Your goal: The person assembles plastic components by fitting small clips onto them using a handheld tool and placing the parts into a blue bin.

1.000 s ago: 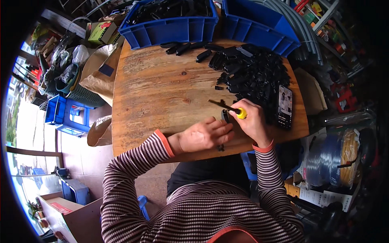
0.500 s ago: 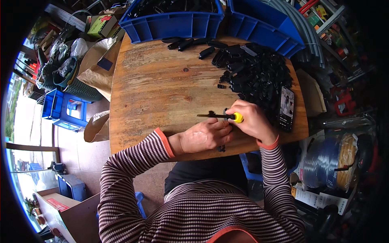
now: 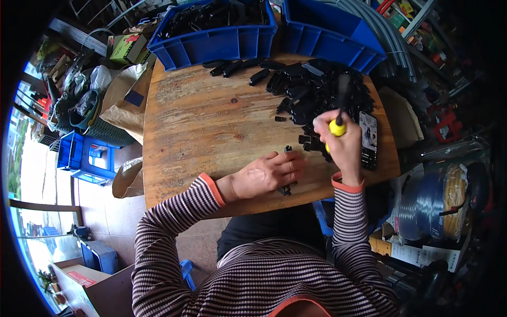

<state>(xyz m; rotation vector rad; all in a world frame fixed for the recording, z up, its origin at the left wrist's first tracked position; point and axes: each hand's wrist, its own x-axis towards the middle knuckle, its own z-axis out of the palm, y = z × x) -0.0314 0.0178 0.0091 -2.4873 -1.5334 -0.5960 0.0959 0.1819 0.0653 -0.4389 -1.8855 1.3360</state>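
A person in a striped long-sleeved top sits at the near edge of a wooden counter (image 3: 211,121), seen from above. The left hand (image 3: 266,173) lies flat on the wood near the front edge, fingers stretched to the right and pressing down on a small black part (image 3: 285,190) that peeks out beneath the fingertips. The right hand (image 3: 338,140) is raised just right of it, closed in a fist around a screwdriver (image 3: 338,119) with a yellow and black handle; the tool points away toward the far side and looks blurred. Another small black part (image 3: 288,149) stands on the wood between the two hands. A heap of black plastic parts (image 3: 311,90) covers the far right part of the counter, and a dark phone (image 3: 368,138) lies flat just right of the right hand. Two blue bins sit at the far edge: the left bin (image 3: 219,39) holds more black parts, and the right bin (image 3: 330,29) is beside it.
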